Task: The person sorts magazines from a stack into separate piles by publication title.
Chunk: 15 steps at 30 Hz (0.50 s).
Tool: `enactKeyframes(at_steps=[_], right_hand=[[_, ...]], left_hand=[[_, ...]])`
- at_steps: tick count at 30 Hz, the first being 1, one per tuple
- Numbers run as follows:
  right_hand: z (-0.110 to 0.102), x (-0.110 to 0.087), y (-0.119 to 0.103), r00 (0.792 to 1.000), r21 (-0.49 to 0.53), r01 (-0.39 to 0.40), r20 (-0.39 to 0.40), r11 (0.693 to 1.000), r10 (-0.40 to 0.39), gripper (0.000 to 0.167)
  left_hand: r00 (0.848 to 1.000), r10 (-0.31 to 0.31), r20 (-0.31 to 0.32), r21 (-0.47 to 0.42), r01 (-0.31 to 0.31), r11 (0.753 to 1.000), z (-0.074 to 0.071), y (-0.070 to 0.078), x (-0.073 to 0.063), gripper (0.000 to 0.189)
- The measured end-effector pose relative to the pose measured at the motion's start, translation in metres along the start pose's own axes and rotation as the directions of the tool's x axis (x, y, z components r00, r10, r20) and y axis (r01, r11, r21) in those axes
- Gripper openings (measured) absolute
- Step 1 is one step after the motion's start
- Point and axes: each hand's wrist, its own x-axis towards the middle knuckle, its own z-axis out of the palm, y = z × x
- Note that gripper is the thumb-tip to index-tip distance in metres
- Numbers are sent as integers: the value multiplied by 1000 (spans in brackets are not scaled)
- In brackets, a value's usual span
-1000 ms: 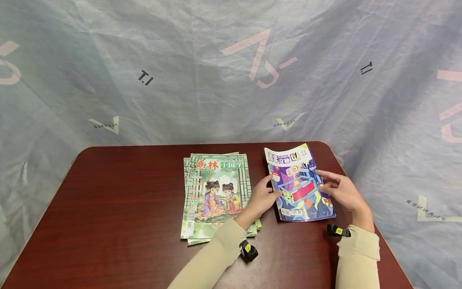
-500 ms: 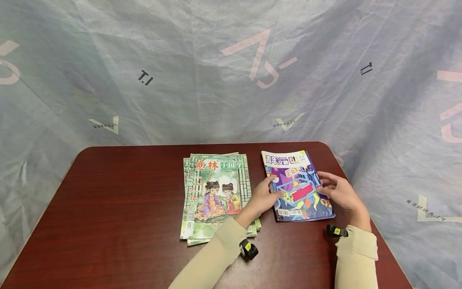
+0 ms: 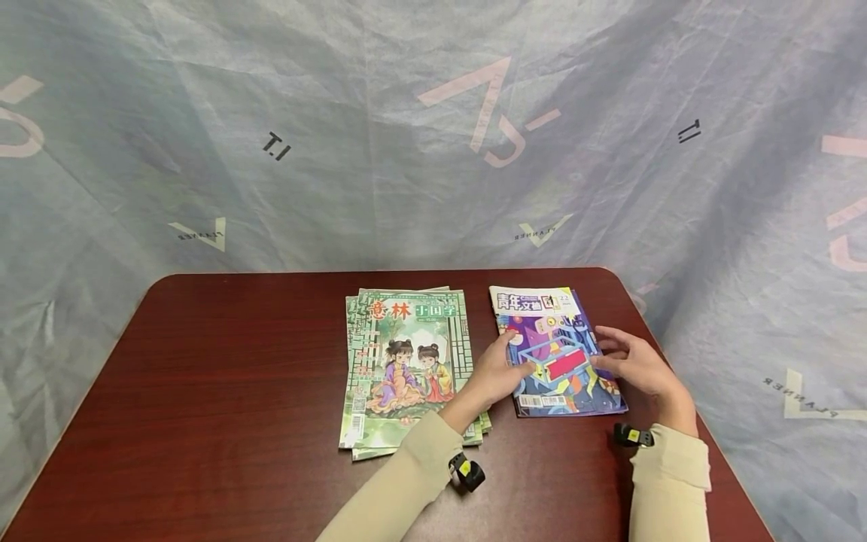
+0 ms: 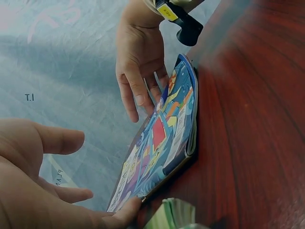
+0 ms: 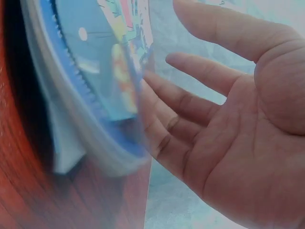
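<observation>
A small pile of purple-blue magazines lies at the right of the table, its top cover carrying a white title band. Along its left edge my left hand touches it with extended fingers, thumb spread apart from them in the left wrist view. At the opposite edge is my right hand, palm facing the pile and fingers fairly straight. The right wrist view shows those fingertips against the magazine edge, partly blurred. Left of both hands rests a stack of green magazines with two cartoon children on top.
The dark red wooden table extends left and toward the front. A grey printed cloth hangs behind it and at the sides. My left forearm reaches across the green stack's lower right corner.
The purple-blue magazines have come down flatter and slid slightly toward me and left, squaring up more. My right hand has shifted slightly lower; the left hand stays nearly in place.
</observation>
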Motion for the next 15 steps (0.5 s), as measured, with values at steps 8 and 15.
enactKeyframes(at_steps=[8, 15], right_hand=[[1, -2, -6, 1000, -35, -10, -21, 999, 9, 78], [1, -5, -16, 997, -78, -4, -79, 997, -3, 78]], left_hand=[[1000, 5, 1, 5, -5, 1000, -2, 1, -2, 80], [1000, 4, -6, 1, -4, 1000, -5, 5, -4, 80]])
